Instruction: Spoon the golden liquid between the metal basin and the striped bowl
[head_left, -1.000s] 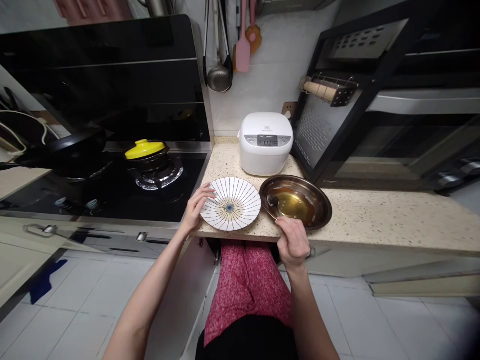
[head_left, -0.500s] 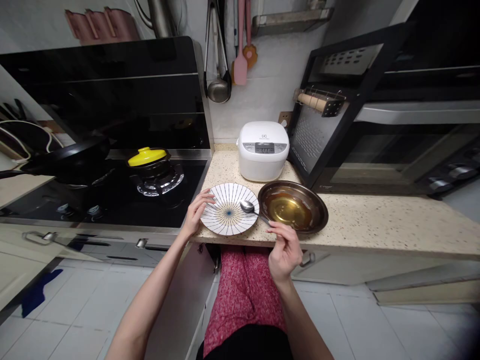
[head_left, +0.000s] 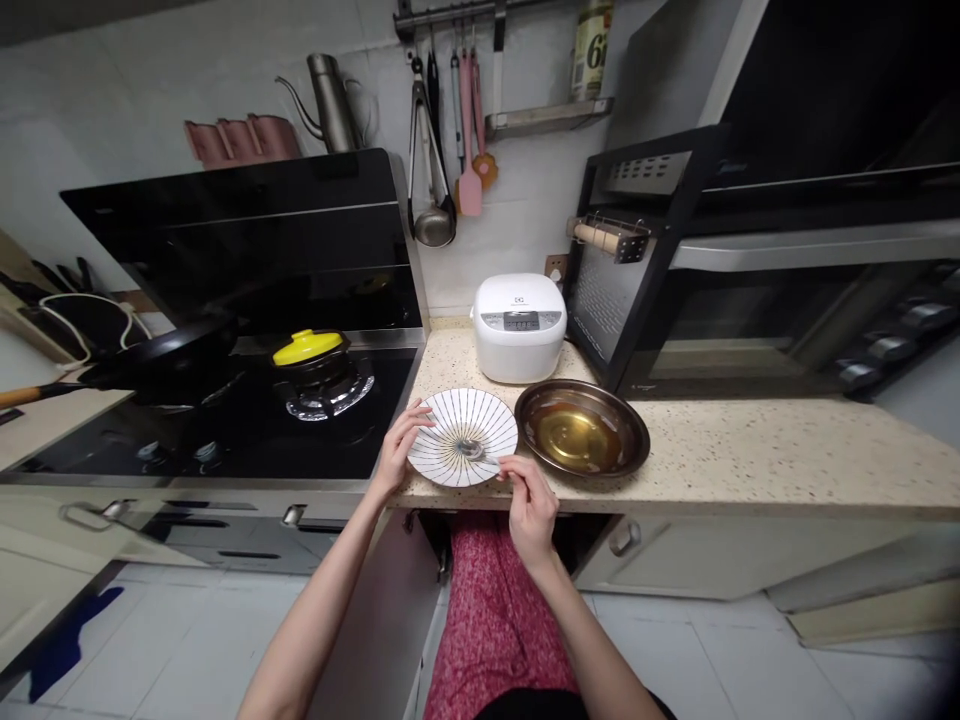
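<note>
Speckled table (head_left: 765,450) stretches right of the bowl (head_left: 634,440); near the front edge, your right fingers (head_left: 519,465) clamp the spoon (head_left: 471,450), your left fingers (head_left: 407,424) touch the plate (head_left: 469,408), grip unclear.

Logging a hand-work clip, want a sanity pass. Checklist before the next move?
1. Spoon held in right hand: ok.
2. Left hand at the rim of the plate: ok.
3. Spoon head over plate: ok.
4. Spoon touching plate: cannot tell, blurred.
5. Bowl upright on counter: ok, right of plate.
6. Plate well back from counter's front edge: not ok, looks close.
</note>
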